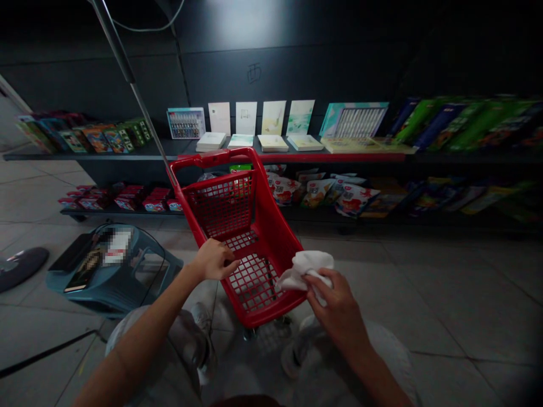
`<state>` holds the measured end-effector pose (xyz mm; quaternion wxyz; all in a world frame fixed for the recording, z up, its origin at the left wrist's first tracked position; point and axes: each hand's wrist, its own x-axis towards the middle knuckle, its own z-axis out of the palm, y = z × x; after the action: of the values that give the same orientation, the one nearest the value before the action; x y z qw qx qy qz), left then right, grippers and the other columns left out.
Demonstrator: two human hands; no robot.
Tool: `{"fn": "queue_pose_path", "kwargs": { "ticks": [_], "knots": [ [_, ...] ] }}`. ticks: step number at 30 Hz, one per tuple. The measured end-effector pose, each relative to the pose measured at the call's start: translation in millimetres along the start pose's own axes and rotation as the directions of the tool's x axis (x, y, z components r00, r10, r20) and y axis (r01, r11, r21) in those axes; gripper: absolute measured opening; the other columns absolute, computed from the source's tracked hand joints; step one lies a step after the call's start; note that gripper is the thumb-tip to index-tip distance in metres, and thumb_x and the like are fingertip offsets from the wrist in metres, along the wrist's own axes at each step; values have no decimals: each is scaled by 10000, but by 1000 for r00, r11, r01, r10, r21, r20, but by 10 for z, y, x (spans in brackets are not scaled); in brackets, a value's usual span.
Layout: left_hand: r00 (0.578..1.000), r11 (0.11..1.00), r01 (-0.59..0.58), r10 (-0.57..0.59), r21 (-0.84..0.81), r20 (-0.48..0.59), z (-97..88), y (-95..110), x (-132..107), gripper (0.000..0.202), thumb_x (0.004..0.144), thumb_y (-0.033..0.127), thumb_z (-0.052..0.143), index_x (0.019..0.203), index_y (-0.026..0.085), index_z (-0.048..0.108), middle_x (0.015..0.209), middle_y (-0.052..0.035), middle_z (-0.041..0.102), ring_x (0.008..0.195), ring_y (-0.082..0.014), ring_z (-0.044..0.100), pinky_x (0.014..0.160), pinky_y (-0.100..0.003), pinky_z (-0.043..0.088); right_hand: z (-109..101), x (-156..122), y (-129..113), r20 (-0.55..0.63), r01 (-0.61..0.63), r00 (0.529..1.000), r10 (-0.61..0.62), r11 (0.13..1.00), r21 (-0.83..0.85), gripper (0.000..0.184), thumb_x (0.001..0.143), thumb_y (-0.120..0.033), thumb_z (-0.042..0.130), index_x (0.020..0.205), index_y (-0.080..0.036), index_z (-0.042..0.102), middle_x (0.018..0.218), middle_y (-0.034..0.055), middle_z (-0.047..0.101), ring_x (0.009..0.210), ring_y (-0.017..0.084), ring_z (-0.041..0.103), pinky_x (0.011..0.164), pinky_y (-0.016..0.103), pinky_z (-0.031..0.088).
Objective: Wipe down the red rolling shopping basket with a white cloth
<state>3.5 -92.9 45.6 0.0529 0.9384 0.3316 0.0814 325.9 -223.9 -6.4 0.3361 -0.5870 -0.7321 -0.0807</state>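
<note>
The right hand [335, 299] grips a crumpled white cloth [303, 271], its fingers closed over the fabric, which sits against the right-hand rim of a small red plastic shopping cart [212, 158]. The left hand [214, 260] lies at the cart's opposite side, fingers curled down at the inner edge of the basket; whether it grips the rim or only rests there cannot be told. The two hands are well apart, with the open basket between them.

The cart stands on the floor between the person's knees [182, 333], in pale grey trousers, tilted away with its red mesh walls and grid base in view. A long metal pole [127, 73] rises from its far end toward the upper left.

To the left of the cart, a teal plastic stool [106, 282] holds a dark phone-like object [82, 270] and a blurred white label [117, 247]. The floor is pale square tile [424, 316].

Beyond the cart runs a low dark shelf unit [297, 158] against a dark wall. On its upper shelf stand paint sets [185, 123], pale notebooks [219, 118] and bright boxes [97, 138]. Below them are red boxes [148, 198] and printed snack pouches [318, 192].
</note>
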Motion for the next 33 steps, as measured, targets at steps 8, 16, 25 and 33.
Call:
{"fn": "queue_pose_path", "kwargs": {
  "ticks": [8, 16, 25, 33],
  "knots": [
    [995, 995, -81, 78, -60, -60, 22, -33, 5, 436, 947, 365, 532, 548, 190, 532, 596, -22, 652, 551, -132, 547, 578, -325, 264, 326, 744, 199, -38, -43, 998, 47, 996, 82, 279, 944, -192, 562, 1136, -179, 764, 1250, 136, 596, 1174, 280, 567, 1060, 435, 507],
    [990, 990, -121, 115, -68, -84, 67, -61, -10, 443, 946, 360, 531, 540, 194, 462, 574, -13, 606, 540, -129, 519, 582, -329, 278, 698, 1581, 210, 107, -51, 993, 48, 998, 26, 308, 936, -186, 558, 1156, -187, 775, 1352, 99, 647, 1163, 247, 593, 1072, 367, 478],
    [987, 990, -124, 116, -66, -110, 71, -109, 0, 445, 960, 344, 499, 546, 192, 434, 553, -15, 578, 531, -127, 498, 582, -330, 277, 571, 1682, 1, 270, -146, 942, 198, 969, -202, 210, 982, -241, 543, 1026, -201, 745, 1145, 92, 677, 968, 201, 651, 782, 276, 464],
    [978, 986, -148, 135, -74, -159, 82, -165, -37, 455, 981, 328, 464, 548, 203, 402, 534, -5, 512, 512, -129, 453, 593, -335, 298, 287, 1579, -122, 385, -117, 890, 245, 938, -326, 207, 971, -229, 555, 1044, -169, 739, 1094, 112, 682, 990, 231, 690, 720, 285, 448]
  ]
}}
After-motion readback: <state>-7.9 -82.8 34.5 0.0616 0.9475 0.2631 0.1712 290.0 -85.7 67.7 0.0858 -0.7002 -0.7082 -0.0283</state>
